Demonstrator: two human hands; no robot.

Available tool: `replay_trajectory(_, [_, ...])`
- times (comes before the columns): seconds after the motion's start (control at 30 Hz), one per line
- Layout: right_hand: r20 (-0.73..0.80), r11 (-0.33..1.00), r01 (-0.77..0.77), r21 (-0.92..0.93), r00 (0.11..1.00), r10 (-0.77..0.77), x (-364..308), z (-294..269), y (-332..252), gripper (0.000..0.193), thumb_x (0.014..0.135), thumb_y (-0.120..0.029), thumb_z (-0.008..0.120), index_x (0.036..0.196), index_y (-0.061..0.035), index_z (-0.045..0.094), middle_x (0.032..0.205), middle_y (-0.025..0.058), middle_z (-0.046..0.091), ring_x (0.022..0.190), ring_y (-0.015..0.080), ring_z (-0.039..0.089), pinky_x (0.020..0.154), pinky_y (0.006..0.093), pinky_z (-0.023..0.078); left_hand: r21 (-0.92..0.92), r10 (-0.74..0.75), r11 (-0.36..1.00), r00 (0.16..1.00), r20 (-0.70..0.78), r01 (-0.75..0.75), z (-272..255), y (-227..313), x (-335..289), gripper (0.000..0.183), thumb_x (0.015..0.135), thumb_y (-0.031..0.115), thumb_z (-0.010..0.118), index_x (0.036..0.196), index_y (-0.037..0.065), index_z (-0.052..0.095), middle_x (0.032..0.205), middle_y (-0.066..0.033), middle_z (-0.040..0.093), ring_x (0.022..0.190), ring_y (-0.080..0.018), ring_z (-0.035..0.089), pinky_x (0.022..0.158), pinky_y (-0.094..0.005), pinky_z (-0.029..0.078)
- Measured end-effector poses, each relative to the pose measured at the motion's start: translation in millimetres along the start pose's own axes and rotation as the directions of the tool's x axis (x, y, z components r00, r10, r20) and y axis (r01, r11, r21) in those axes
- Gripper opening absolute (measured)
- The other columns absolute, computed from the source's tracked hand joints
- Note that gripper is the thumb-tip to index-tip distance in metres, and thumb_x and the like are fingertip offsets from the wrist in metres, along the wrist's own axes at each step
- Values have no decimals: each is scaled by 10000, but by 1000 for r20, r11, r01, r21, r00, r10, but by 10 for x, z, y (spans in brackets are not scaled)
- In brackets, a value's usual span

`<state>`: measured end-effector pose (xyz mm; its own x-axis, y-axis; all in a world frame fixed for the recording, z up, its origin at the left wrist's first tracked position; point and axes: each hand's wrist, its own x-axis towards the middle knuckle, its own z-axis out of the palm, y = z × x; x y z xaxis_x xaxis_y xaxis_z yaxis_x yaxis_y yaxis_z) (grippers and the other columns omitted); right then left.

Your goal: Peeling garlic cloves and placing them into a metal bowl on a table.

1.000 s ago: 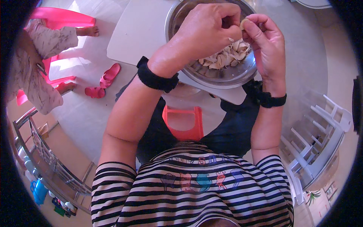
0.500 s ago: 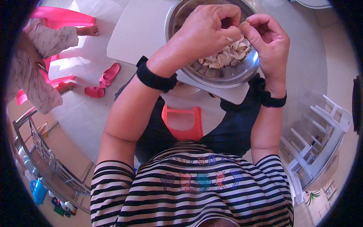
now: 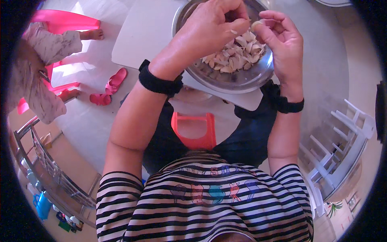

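Observation:
Over a round stainless steel bowl (image 3: 264,70), both my hands are raised close together. Several pale garlic cloves and bits of skin (image 3: 231,58) lie in the bowl. A small garlic clove (image 3: 256,25) sits between the thumb and fingers of my right hand (image 3: 285,38), at the bowl's right side. My left hand (image 3: 219,26) is bent into a pinch above the cloves, its fingertips just left of that clove. What the left fingers grip, if anything, is hidden; a pale flake sticks near its thumb.
The bowl stands on a white table (image 3: 141,38). A red stool (image 3: 201,139) is between my legs. To the left are a seated person's legs (image 3: 56,46), a pink chair (image 3: 68,20), pink slippers (image 3: 116,80) and a metal rack (image 3: 52,169). White chairs (image 3: 342,149) lie right.
Both hands have shifted slightly up and left, and their fingertips have drawn a little apart. More of the garlic in the bowl now shows.

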<state>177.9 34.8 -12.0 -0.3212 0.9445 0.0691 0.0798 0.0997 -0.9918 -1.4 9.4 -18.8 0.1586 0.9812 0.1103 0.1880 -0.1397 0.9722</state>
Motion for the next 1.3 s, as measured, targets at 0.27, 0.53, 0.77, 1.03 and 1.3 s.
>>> replay_trajectory(0.27, [36, 874, -178, 452, 983, 181, 33, -134, -1, 152, 850, -87, 671, 979, -45, 603, 898, 41, 650, 770, 117, 621, 691, 224, 494, 343, 47, 939, 999, -20, -37, -127, -67, -27, 202, 823, 157, 665, 947, -2, 660, 776, -93, 668, 727, -130, 614, 680, -263, 479])
replay_trajectory(0.53, [-68, 965, -8, 263, 997, 27, 22, -23, -30, 130, 827, -39, 679, 925, -24, 596, 972, 79, 646, 839, 134, 630, 744, 241, 501, -95, -18, 995, 997, -71, 11, -64, -11, 4, 212, 826, 167, 709, 951, 0, 668, 810, -6, 650, 754, -60, 581, 648, -220, 483])
replay_trajectory(0.77, [-28, 980, 195, 34, 981, -194, 13, 43, 3, 146, 802, 40, 677, 919, -10, 605, 992, 78, 646, 861, 118, 617, 810, 252, 508, -276, -150, 952, 988, -33, 135, -86, 34, 5, 199, 844, 174, 696, 958, 14, 664, 837, 0, 650, 724, -50, 575, 658, -193, 473])
replay_trajectory(1.03, [-35, 986, 69, 151, 997, -65, -2, 57, -58, 182, 794, 31, 688, 953, -14, 611, 971, 53, 646, 843, 106, 612, 791, 243, 514, -258, -91, 963, 995, -47, 76, -65, 5, 18, 164, 838, 139, 686, 929, 6, 657, 825, 3, 645, 732, -50, 573, 673, -198, 475])
replay_trajectory(1.3, [51, 988, -113, 101, 993, 109, -8, 25, -34, 165, 785, -21, 721, 927, -39, 637, 831, 1, 644, 747, 70, 598, 694, 205, 498, 3, -68, 998, 996, -50, 68, -82, 85, -12, 98, 778, 96, 650, 805, 23, 590, 747, 17, 602, 730, -40, 540, 676, -217, 465])
